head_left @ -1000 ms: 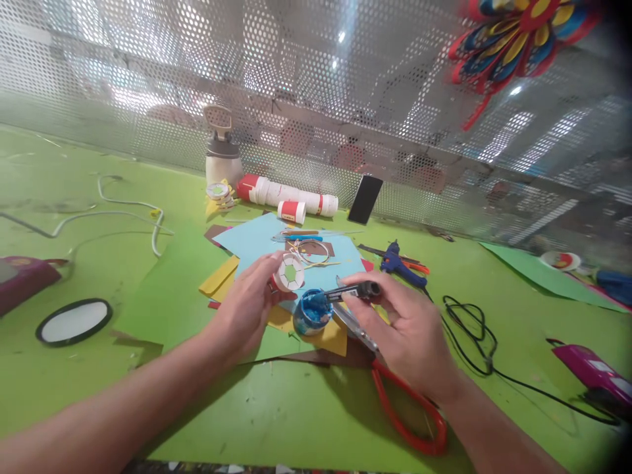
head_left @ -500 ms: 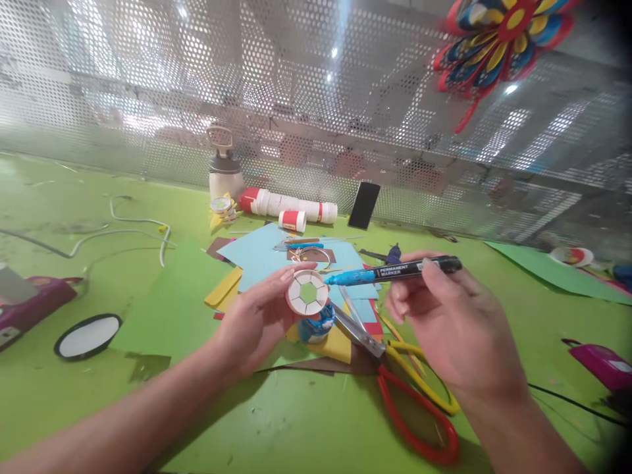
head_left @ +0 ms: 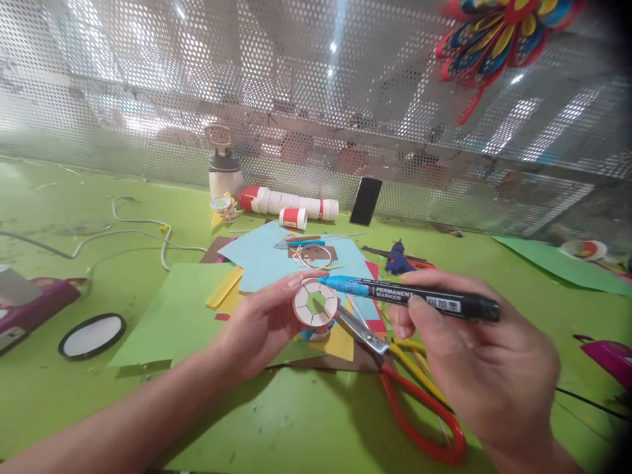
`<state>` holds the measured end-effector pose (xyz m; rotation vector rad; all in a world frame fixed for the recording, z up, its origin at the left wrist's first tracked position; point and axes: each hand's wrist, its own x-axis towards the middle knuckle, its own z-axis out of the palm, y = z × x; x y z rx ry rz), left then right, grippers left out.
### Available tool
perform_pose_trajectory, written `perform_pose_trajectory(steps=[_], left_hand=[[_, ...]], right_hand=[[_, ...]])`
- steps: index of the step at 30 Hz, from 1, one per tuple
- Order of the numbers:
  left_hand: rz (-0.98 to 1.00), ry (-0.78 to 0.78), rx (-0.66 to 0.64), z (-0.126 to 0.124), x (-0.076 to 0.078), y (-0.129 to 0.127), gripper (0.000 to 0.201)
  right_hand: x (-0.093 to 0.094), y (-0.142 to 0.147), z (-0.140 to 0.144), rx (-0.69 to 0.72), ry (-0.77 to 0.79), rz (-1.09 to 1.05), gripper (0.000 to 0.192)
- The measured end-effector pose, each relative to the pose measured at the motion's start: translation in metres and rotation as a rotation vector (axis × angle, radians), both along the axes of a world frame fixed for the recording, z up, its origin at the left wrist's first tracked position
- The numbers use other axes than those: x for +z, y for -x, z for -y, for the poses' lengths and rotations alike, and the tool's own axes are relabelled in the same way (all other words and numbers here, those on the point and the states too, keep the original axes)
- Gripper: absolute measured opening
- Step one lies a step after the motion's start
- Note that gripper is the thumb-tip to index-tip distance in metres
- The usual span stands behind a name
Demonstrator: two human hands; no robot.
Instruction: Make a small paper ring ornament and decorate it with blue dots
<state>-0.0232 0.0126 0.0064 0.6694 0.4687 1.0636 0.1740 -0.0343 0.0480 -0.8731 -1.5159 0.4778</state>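
One white, green-centred disc (head_left: 315, 303) sits in curled left hand (head_left: 264, 322), right hand (head_left: 476, 352) pinching a marker (head_left: 397, 293).

two hands (head_left: 261, 322), one permanent marker (head_left: 395, 293), one phone (head_left: 366, 201) (plus one glue gun (head_left: 397, 259))

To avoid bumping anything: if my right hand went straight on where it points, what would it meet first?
Probably the round white piece in your left hand; the marker seems to end at its rim, but depth is unclear.
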Motion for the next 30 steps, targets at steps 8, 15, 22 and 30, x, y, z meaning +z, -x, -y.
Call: perform_pose_trajectory(steps=[8,15,22,30], left_hand=[[-0.009,-0.012,-0.001,0.001,0.002,0.001,0.031],[-0.026,-0.047,-0.028,0.004,0.002,0.002,0.031],[-0.015,-0.052,-0.038,0.004,0.001,0.003,0.028],[-0.007,-0.043,-0.055,0.003,0.002,0.000,0.028]], right_hand=[[-0.002,0.000,0.003,-0.093,-0.100,0.107,0.027],[-0.005,0.005,0.008,-0.154,-0.095,0.142,0.029],[-0.007,0.008,0.009,-0.142,-0.084,0.192,0.029],[-0.010,0.004,0.009,-0.109,-0.076,0.210,0.034]])
